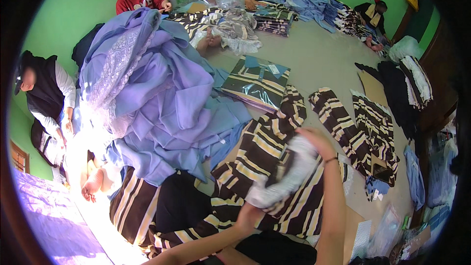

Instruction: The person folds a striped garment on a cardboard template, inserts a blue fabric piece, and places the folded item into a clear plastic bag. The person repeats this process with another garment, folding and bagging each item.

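Between my two hands stretches a crumpled whitish piece, smeared by motion; whether it is plastic or cloth I cannot tell. My left hand is closed on its lower end. My right hand, with a dark band at the wrist, is closed on its upper end. Under and around it lies a striped garment in dark brown, cream and yellow, spread on the floor and over my lap. A sleeve of the same striped cloth reaches up toward the folded garments in clear bags.
A big heap of lavender-blue fabric with lace rises on the left. More striped garments lie to the right. Clear plastic bags and cardboard sit at lower right. Several people sit along the green walls; one person is close on the left.
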A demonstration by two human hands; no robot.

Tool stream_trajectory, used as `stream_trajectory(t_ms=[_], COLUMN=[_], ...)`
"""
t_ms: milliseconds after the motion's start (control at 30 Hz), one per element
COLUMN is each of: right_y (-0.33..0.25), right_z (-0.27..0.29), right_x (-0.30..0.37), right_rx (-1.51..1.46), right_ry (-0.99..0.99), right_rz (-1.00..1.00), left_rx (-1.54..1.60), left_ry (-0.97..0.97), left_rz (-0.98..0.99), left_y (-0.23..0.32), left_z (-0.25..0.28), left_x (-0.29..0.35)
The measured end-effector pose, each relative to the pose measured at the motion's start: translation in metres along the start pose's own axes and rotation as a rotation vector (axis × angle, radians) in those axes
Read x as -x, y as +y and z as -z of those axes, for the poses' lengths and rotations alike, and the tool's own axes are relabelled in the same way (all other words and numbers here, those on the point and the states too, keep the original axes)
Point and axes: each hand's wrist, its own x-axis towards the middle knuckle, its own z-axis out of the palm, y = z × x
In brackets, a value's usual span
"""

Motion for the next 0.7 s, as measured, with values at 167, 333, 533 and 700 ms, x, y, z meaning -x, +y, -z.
stream_trajectory(t_ms=[167,333,533,700], right_y=[0.033,0.072,0.056,0.043], right_z=[-0.082,-0.116,-0.150,-0.240], right_x=[-0.049,-0.040,0.018,0.136], right_rx=[0.107,0.516,0.146,-0.539], right_ry=[-0.047,0.182,0.436,0.600], right_rz=[-0.230,0.091,0.236,-0.147], left_rx=[-0.590,-0.739,-0.753,-1.365], left_ry=[0.656,0.610,0.811,0.551], left_rz=[0.120,0.080,-0.286,-0.760], left_y=[0.075,0.093,0.102,0.107], left_z=[0.038,0.053,0.047,0.028], left_x=[-0.035,-0.044,-0.050,-0.072])
